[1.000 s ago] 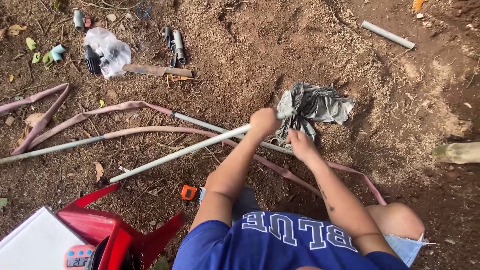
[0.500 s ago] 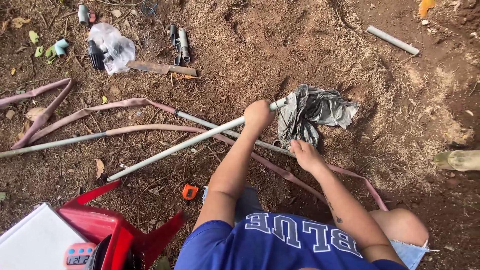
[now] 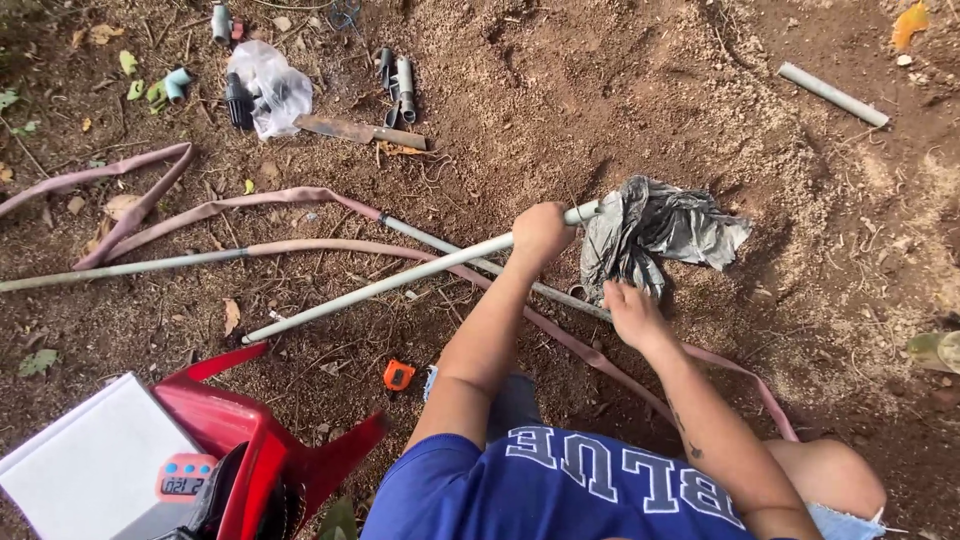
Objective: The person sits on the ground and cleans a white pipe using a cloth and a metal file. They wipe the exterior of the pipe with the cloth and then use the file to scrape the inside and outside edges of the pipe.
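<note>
On bare, crumbly soil, the left hand [image 3: 541, 235] wraps its fingers around a rigid pale pipe [image 3: 400, 281] near its end — steadying it. The right hand [image 3: 630, 310], fingers closed, pinches a crumpled grey plastic sheet [image 3: 665, 230] beside the pipe's tip; limp pinkish hoses [image 3: 300, 246] snake underneath.

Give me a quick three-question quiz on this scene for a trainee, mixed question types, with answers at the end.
1. True or false: the left hand grips the pale plastic pipe near its end.
2. What does the right hand touch? A) crumpled grey plastic sheet B) rusty knife C) small orange object
3. Fill in: the red plastic chair stands on bare ____.

Key: 1 true; 2 A; 3 soil.
</note>
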